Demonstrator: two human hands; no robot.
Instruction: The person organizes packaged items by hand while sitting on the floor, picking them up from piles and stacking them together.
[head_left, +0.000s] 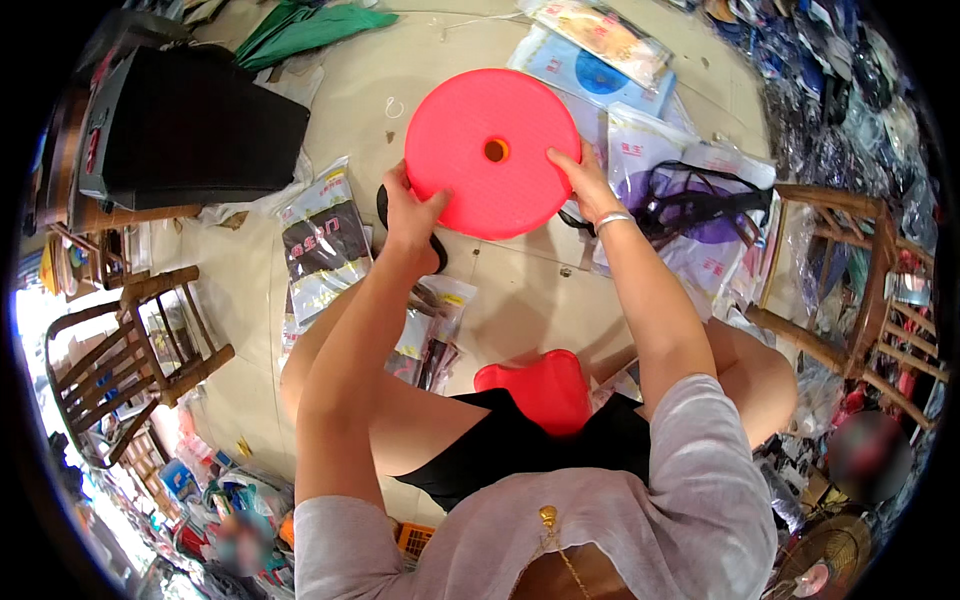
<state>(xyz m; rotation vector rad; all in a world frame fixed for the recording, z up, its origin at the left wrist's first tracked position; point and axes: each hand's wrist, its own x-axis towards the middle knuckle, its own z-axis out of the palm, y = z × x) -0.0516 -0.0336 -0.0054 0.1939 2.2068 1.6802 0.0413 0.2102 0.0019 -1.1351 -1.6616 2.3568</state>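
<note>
A round red plastic stool top or seat (480, 187) with a hole in its middle is held up above the tiled floor. At its lower left edge my left hand (412, 212) grips the rim, thumb on top. My right hand (586, 180) holds the right edge, thumb also on the upper face, with a metal bracelet at the wrist. What lies under the red disc, and the fingers beneath it, are hidden. Between my legs is another red plastic piece (536, 388), likely the seat beneath me, partly covered by black shorts.
Plastic-packed goods (328, 247) lie left, and more packets (604, 71) lie beyond the disc. Black straps (697, 199) rest on white and purple bags at right. A black case (202, 127), a green cloth (307, 34), a wooden chair (142, 360) and another chair (862, 277) surround the floor.
</note>
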